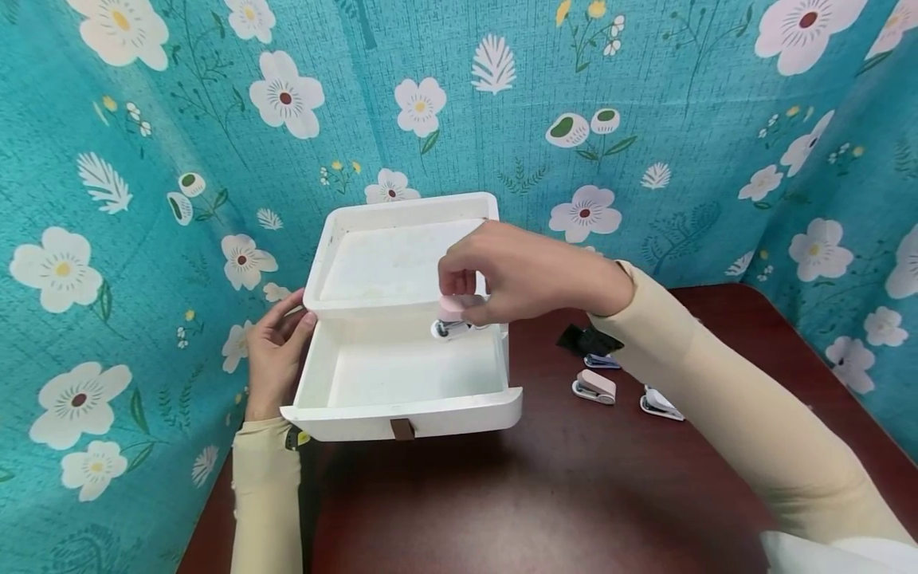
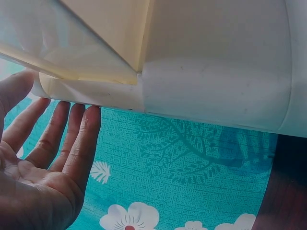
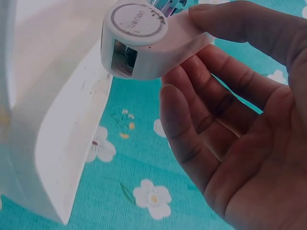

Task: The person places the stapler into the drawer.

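Observation:
A white storage box (image 1: pixel 402 207) stands on the table with its front drawer (image 1: pixel 402 368) pulled out and a brown tab on the drawer's front. My right hand (image 1: pixel 512 271) pinches a small pink and white stapler (image 1: pixel 452 309) between thumb and fingers, above the back right part of the drawer. Up close in the right wrist view, the stapler (image 3: pixel 136 36) has a round labelled cap at one end. My left hand (image 1: pixel 276 351) is at the box's left side, its nearly straight fingers (image 2: pixel 81 143) touching the white wall, thumb near the edge.
On the dark red table (image 1: pixel 574 494), right of the box, lie another pink stapler (image 1: pixel 595 386), a white stapler (image 1: pixel 661 404), a blue stapler (image 1: pixel 602 362) and a black object (image 1: pixel 588 340). A teal flowered cloth (image 1: pixel 430 143) hangs behind and at both sides.

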Demonstrator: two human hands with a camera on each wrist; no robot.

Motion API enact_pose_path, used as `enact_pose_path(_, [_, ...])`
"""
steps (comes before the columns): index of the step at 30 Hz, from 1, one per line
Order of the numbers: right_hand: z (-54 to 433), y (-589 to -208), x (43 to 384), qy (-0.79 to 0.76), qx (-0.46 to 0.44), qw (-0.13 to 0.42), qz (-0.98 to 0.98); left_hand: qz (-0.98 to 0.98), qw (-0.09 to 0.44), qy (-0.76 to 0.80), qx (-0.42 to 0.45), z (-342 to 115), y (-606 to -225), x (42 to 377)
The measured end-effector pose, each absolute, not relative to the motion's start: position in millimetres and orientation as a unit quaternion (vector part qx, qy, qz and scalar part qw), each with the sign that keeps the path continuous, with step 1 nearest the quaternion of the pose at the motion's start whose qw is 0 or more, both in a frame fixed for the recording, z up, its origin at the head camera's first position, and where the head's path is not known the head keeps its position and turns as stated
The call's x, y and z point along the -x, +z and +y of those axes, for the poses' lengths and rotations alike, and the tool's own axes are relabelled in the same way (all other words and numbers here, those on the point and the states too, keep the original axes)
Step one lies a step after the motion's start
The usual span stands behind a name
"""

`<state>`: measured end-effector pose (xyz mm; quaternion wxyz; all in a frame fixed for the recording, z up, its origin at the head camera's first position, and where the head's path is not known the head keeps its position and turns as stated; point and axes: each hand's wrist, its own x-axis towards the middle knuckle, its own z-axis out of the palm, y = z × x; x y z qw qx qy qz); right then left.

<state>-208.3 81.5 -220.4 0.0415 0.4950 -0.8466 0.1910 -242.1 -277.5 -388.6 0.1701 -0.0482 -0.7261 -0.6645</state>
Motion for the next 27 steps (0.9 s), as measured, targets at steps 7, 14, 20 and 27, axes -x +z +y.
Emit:
enact_pose_path(7, [59,-220,213,0.192,-0.515,0.025,-0.835,-0.733,0.169,-0.658,0.046,-279,-391,243])
enact_pose_path(14, [40,-220,219,0.19,-0.516,0.004,-0.835,-0.733,0.17,-0.658,0.045,-279,-392,245])
enact_pose_path(20, [27,-223,225,0.191,-0.515,-0.018,-0.835,-0.73,0.172,-0.66,0.047,-279,-391,243])
enact_pose_path(27, [15,-230,234,0.174,-0.507,-0.028,-0.844,-0.729,0.17,-0.661,0.043,-278,-390,244])
